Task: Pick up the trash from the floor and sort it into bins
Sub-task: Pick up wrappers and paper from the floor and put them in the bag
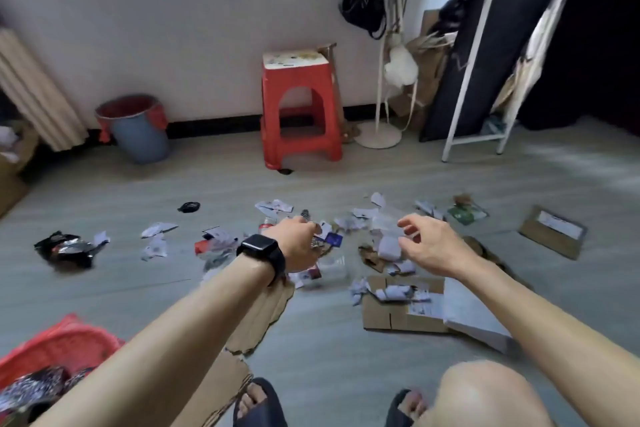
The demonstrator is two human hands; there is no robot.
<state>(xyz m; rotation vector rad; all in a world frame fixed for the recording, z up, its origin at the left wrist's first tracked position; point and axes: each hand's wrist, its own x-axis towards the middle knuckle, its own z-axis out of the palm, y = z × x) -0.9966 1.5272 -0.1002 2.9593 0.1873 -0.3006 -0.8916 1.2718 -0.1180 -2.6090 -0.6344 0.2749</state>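
Torn paper scraps (pixel 360 218), wrappers and cardboard pieces litter the grey floor in front of me. My left hand (pixel 298 246), with a black watch on the wrist, is closed around a crumpled silvery wrapper (pixel 314 241) above the middle of the pile. To its right, my right hand (pixel 426 246) hovers over white paper scraps with fingers spread and nothing in it. A flattened cardboard box (pixel 388 317) with scraps on it lies below the right hand. A red basket (pixel 59 347) holding wrappers sits at the bottom left. A blue bin (pixel 142 135) with a red liner stands by the far wall.
A black foil bag (pixel 65 248) lies at the left and a black lid (pixel 188 207) farther back. A green packet (pixel 464 213) and a labelled cardboard piece (pixel 550 230) lie at the right. A red stool (pixel 298 107), a white stand and a white rack line the wall.
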